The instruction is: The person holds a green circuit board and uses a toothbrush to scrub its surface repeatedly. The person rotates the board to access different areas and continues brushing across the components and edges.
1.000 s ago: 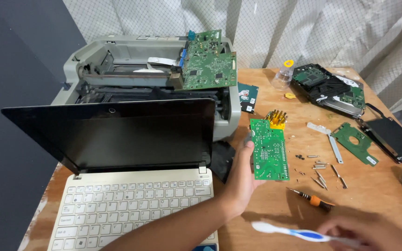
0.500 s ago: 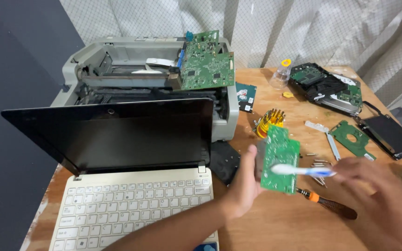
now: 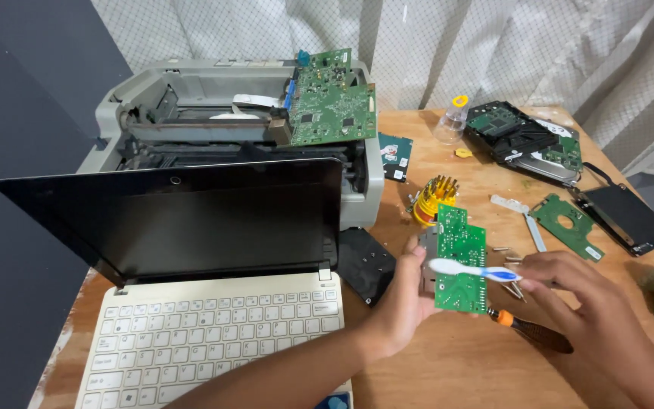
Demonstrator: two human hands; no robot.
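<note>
your left hand (image 3: pixel 403 303) is gripping the light, stiff, fragile green circuit board (image 3: pixel 459 261) by its edge above the table (image 3: pixel 448 363), while your right hand (image 3: pixel 584 295) is pinching the toothbrush (image 3: pixel 471 270) across it.

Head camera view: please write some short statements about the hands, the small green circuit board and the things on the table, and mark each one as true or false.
1. The left hand holds a small green circuit board upright. True.
2. The right hand holds a screwdriver against the board. False: it holds a white and blue toothbrush; the orange-tipped screwdriver lies on the wooden table.
3. The laptop is closed. False: its lid is open and its screen is dark.
4. A larger green board leans on the opened grey printer. True.
</note>
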